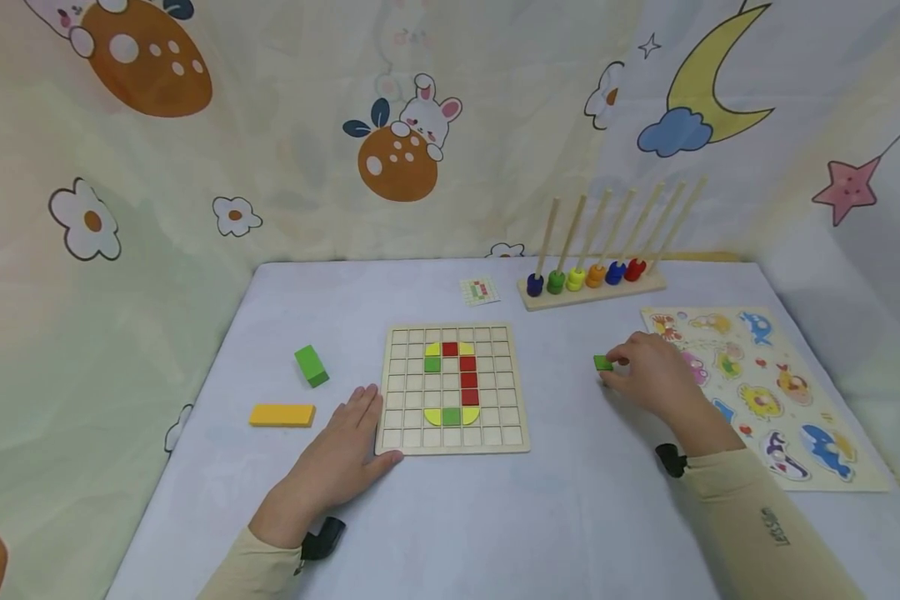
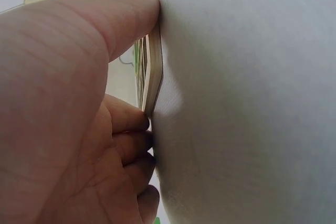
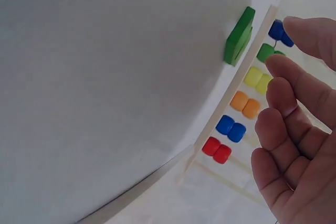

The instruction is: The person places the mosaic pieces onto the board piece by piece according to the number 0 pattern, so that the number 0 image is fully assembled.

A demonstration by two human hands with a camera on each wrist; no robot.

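Observation:
My left hand (image 1: 337, 454) rests on the table against the lower left corner of a wooden grid board (image 1: 412, 400). Its fingers lie along the left side and its thumb (image 2: 142, 14) touches the near edge. Red and green squares and yellow rounded corner pieces sit in the grid's cells, forming a broken loop. To the right, my right hand (image 1: 660, 379) is over the table, thumb and fingertips close to a small green tile (image 1: 602, 362). In the right wrist view this green tile (image 3: 239, 38) lies on the cloth, apart from the loosely bent fingers (image 3: 273, 129), which hold nothing.
A green block (image 1: 311, 366) and a yellow bar (image 1: 282, 415) lie left of the board. Behind it are a small pattern card (image 1: 480, 291) and a bead rack (image 1: 596, 293) with upright pegs. An animal picture board (image 1: 765, 358) lies under the right forearm.

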